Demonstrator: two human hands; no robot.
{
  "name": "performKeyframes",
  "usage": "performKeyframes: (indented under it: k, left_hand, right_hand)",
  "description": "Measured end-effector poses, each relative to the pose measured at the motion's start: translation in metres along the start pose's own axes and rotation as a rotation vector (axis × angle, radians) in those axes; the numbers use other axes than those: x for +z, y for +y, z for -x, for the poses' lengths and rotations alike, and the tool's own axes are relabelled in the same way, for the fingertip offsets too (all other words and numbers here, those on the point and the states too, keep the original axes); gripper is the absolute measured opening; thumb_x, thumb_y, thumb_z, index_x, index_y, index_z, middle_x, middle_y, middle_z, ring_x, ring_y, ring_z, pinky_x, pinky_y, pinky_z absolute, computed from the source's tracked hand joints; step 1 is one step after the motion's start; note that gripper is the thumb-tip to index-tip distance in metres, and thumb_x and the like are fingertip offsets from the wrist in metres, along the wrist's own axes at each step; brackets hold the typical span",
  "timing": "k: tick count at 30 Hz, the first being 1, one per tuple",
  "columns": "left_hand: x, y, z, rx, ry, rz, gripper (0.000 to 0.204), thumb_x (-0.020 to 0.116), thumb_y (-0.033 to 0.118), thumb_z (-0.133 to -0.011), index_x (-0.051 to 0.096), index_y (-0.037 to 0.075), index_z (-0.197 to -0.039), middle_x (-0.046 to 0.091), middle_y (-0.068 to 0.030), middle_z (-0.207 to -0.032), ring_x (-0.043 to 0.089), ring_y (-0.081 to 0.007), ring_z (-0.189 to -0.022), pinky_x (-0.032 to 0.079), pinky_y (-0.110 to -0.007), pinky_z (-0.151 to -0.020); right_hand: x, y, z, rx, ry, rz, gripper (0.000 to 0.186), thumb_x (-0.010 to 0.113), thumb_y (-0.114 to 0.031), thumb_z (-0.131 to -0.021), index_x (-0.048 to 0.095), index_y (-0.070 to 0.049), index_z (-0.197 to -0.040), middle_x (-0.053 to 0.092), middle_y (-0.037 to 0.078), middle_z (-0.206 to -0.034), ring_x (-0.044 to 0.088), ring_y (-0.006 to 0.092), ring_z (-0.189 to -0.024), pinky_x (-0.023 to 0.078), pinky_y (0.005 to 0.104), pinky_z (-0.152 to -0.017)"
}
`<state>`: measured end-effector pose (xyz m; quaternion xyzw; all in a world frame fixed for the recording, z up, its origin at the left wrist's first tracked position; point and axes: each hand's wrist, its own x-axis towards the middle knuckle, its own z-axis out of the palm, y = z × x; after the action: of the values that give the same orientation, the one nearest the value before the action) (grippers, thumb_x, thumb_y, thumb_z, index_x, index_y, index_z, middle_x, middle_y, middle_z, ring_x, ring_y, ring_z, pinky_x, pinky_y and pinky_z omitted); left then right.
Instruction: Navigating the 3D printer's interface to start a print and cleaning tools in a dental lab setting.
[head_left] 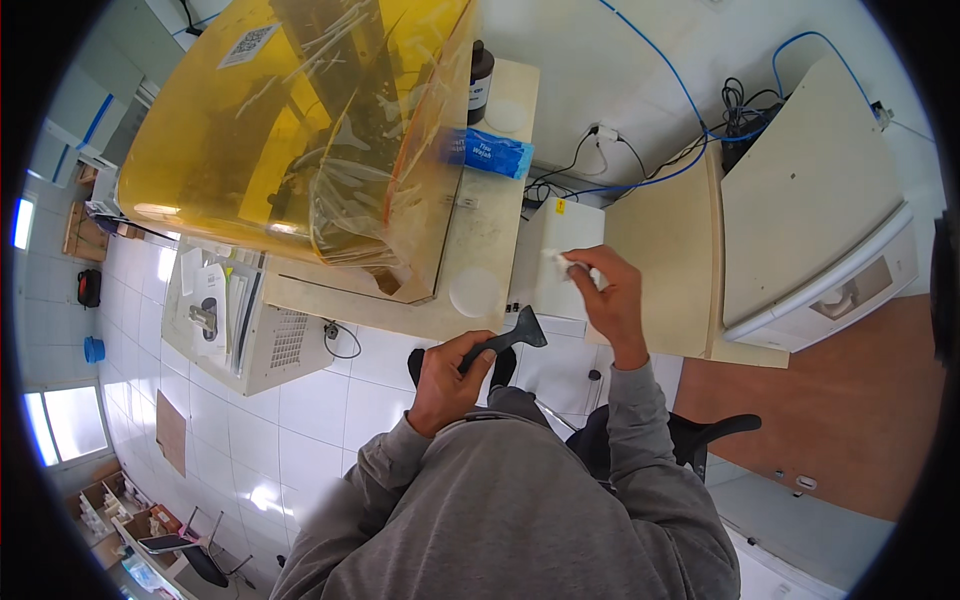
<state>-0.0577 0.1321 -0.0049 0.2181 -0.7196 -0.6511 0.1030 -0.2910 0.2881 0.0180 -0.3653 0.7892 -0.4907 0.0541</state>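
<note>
A black scraper [497, 345] with a flared flat end is gripped by its handle in my left hand [445, 380], held in front of my body. Its wide end points up and to the right. My right hand [612, 300] pinches a crumpled white tissue [556, 266] between thumb and fingers, over a white box-shaped unit [570, 225]. The two hands are apart. Beyond them, a blue soft pack of tissues [497, 154] lies on the cream table [487, 230] beside a machine with a clear yellow cover [290, 130].
A dark bottle [481, 82] stands at the table's back. Cables [640, 185] run behind the white unit. To the right is a large cream appliance [815, 210] on a cabinet [660, 270]. Papers lie on a lower unit [210, 310] at left. A chair [715, 430] is behind my right arm.
</note>
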Motion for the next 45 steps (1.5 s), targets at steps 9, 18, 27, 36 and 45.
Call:
performKeyframes:
  k: [9, 18, 27, 36, 45]
  left_hand:
    - [0.0, -0.006, -0.006, -0.022, 0.029, -0.001, 0.024, 0.071, 0.008, -0.1, 0.072, -0.005, -0.12, 0.073, -0.0087, -0.086, 0.056, -0.0089, -0.069, 0.047, -0.027, -0.063]
    - [0.008, -0.007, 0.0, 0.017, 0.075, 0.01, 0.02, 0.07, 0.007, -0.1, 0.073, -0.004, -0.117, 0.063, -0.0009, -0.072, 0.046, -0.0052, -0.062, 0.038, -0.026, -0.055]
    - [-0.001, -0.005, -0.01, -0.031, 0.191, 0.143, 0.018, 0.069, 0.007, -0.102, 0.072, -0.004, -0.116, 0.056, 0.0042, -0.072, 0.042, -0.0021, -0.064, 0.033, -0.024, -0.054]
    - [-0.006, -0.004, -0.012, -0.007, 0.215, 0.048, 0.017, 0.068, 0.01, -0.104, 0.07, -0.002, -0.117, 0.052, 0.0055, -0.069, 0.039, -0.0027, -0.062, 0.03, -0.025, -0.053]
    - [-0.007, -0.006, -0.012, 0.011, 0.231, 0.015, 0.017, 0.068, 0.012, -0.104, 0.07, -0.001, -0.115, 0.052, 0.0041, -0.068, 0.04, -0.0039, -0.061, 0.031, -0.026, -0.052]
  right_hand:
    - [-0.004, -0.028, 0.018, -0.14, -0.111, -0.002, 0.029, 0.067, 0.011, -0.085, 0.077, -0.006, -0.107, 0.074, 0.01, -0.104, 0.069, 0.0275, -0.091, 0.053, 0.0363, -0.082]
    - [0.022, -0.032, 0.032, -0.406, -0.301, 0.219, 0.037, 0.069, 0.007, -0.074, 0.077, -0.007, -0.108, 0.069, 0.005, -0.106, 0.061, 0.0276, -0.097, 0.048, 0.0386, -0.087]
    - [0.008, -0.038, 0.056, -0.42, -0.272, 0.166, 0.035, 0.067, 0.012, -0.07, 0.078, -0.006, -0.099, 0.07, 0.005, -0.101, 0.064, 0.0274, -0.095, 0.052, 0.0399, -0.087]
    - [-0.009, -0.032, 0.052, -0.128, -0.041, 0.045, 0.033, 0.066, 0.015, -0.084, 0.081, -0.007, -0.103, 0.076, 0.007, -0.106, 0.065, 0.0247, -0.093, 0.054, 0.0338, -0.08]
    - [0.022, -0.014, 0.065, 0.22, 0.109, -0.495, 0.027, 0.06, 0.014, -0.095, 0.08, 0.0, -0.107, 0.07, 0.01, -0.123, 0.067, 0.0132, -0.093, 0.052, 0.0248, -0.08]
